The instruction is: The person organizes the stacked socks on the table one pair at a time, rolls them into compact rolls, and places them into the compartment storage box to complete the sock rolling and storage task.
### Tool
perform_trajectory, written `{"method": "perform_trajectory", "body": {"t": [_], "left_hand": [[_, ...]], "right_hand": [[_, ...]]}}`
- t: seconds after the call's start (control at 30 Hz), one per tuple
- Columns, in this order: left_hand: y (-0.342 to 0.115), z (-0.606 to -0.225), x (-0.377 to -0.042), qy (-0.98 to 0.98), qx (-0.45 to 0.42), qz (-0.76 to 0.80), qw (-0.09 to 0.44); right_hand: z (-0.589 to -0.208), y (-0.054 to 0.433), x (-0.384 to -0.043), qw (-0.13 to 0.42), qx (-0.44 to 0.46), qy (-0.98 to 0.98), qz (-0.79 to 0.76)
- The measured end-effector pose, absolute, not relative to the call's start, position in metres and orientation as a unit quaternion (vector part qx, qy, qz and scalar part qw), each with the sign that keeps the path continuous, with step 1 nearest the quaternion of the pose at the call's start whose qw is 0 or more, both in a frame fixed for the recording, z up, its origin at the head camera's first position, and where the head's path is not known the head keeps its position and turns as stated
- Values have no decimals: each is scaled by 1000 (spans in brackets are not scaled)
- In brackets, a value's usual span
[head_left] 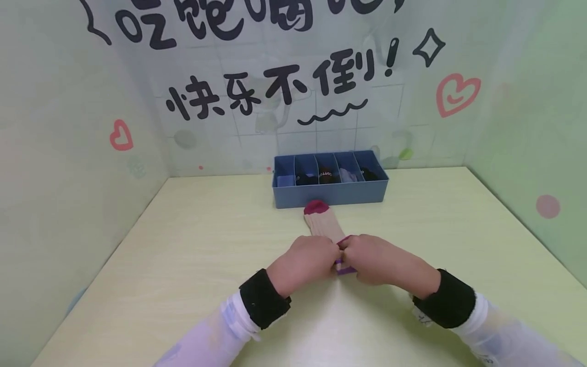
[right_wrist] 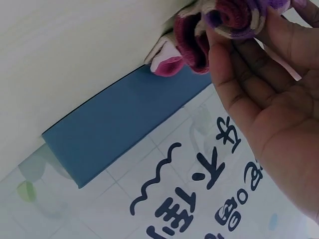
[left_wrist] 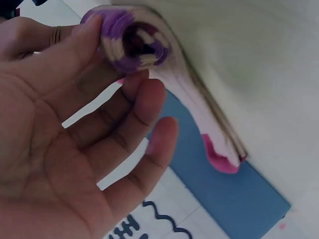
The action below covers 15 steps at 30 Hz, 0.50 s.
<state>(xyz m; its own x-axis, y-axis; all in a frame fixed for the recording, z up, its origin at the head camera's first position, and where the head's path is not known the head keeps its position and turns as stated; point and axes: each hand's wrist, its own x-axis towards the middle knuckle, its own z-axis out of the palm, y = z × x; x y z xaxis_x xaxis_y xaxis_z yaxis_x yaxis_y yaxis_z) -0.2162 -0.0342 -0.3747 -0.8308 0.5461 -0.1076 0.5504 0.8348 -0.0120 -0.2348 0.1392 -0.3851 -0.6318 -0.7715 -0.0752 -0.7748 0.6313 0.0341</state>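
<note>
A beige sock (head_left: 324, 223) with a dark red toe lies on the table, toe pointing at the blue box. Its near end, banded in purple and beige, is rolled into a coil (left_wrist: 117, 42). My left hand (head_left: 308, 258) pinches the left side of this roll between thumb and forefinger, its other fingers loosely bent in the left wrist view. Opposite it, my right hand (head_left: 381, 259) pinches the right side of the roll (right_wrist: 234, 15). Both hands nearly meet over the sock and hide part of it in the head view. The toe end (right_wrist: 169, 65) stays unrolled.
Just beyond the sock stands a blue divided box (head_left: 330, 193), with dark, brown and grey-lilac rolled fabric pieces in several compartments. The pale wooden table (head_left: 206, 229) is bounded by a printed back wall (head_left: 220, 148) and side walls.
</note>
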Motion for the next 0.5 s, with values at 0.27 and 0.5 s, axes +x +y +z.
{"method": "perform_trajectory", "body": {"t": [0.27, 0.5], "left_hand": [[-45, -379, -234, 957, 272, 64, 82], [-44, -380, -236, 958, 273, 41, 76]], "right_hand": [[-384, 149, -252, 94, -349, 927, -100], [-390, 148, -245, -24, -398, 917, -2]]}}
